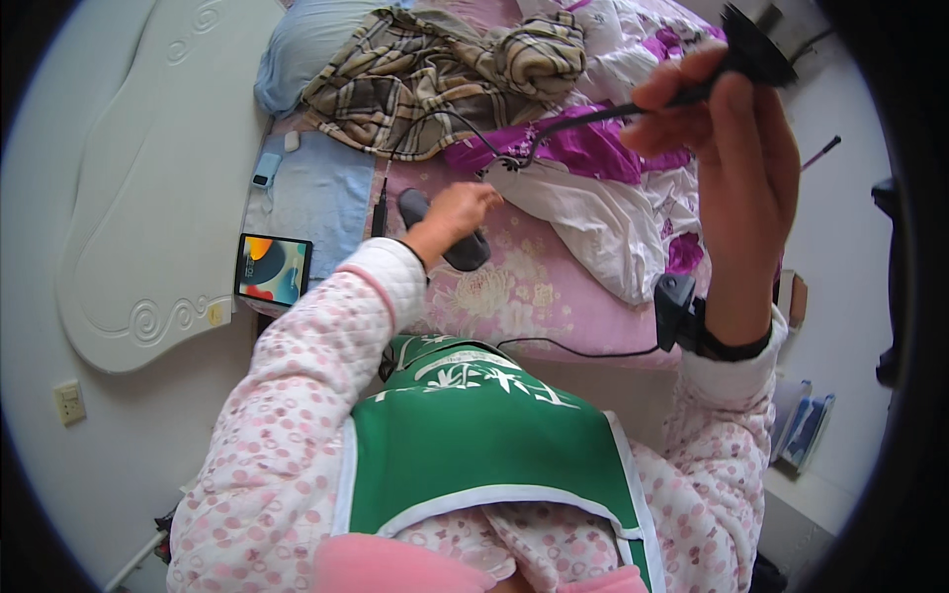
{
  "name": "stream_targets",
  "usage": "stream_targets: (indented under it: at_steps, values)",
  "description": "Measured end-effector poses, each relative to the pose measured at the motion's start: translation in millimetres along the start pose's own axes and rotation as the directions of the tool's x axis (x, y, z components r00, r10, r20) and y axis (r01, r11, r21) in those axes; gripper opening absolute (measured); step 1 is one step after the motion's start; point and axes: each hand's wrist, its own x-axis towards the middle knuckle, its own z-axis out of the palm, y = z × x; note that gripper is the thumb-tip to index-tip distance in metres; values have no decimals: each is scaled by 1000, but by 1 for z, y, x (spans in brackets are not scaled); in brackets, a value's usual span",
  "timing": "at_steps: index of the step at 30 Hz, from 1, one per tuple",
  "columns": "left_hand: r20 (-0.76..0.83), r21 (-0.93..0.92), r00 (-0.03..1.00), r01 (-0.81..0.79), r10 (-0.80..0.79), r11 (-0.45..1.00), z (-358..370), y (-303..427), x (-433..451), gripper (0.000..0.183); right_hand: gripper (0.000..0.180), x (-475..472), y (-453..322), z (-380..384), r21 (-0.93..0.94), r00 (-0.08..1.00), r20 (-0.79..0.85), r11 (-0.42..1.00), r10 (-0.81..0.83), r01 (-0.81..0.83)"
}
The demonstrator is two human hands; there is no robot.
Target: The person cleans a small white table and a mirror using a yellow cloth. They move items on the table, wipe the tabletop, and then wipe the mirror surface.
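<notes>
Raised at the upper right, my right hand (741, 156) grips a thick black cable (586, 118) just below its wide, flared black end piece (756, 48). The exact kind of that piece is unclear. From there the cable hangs down to the bed and loops left towards a slim black inline piece (379, 215). My left hand (456, 215), slightly blurred, is over a dark grey oblong object (468, 252) on the pink floral bed sheet (511, 289). The hand hides that object's middle, and I cannot tell whether they touch. A black device (673, 307) is strapped at my right wrist.
A tablet (274, 268) with a lit screen lies at the bed's left edge, near a light-blue device (267, 170) and a small white case (291, 141). A plaid blanket (415, 96) and white-and-purple bedding (593, 215) are heaped behind. The white headboard (148, 222) stands left.
</notes>
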Motion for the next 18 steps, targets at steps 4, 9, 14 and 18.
stream_targets:
  at_steps: [4,9,14,18]
  values:
    - [117,11,989,-92,90,996,-67,5,7,22,27,-4,10,8,242,989,-104,967,106,-79]
    - [259,-135,949,-151,182,979,-131,34,4,21,26,-6,12,26,213,990,-113,976,78,-53]
    - [373,-309,916,-27,148,951,-166,67,-8,24,19,3,33,42,81,989,-134,994,-67,78]
    - [327,65,941,-111,84,992,-171,87,-12,20,15,2,54,53,-6,979,-168,993,-118,119]
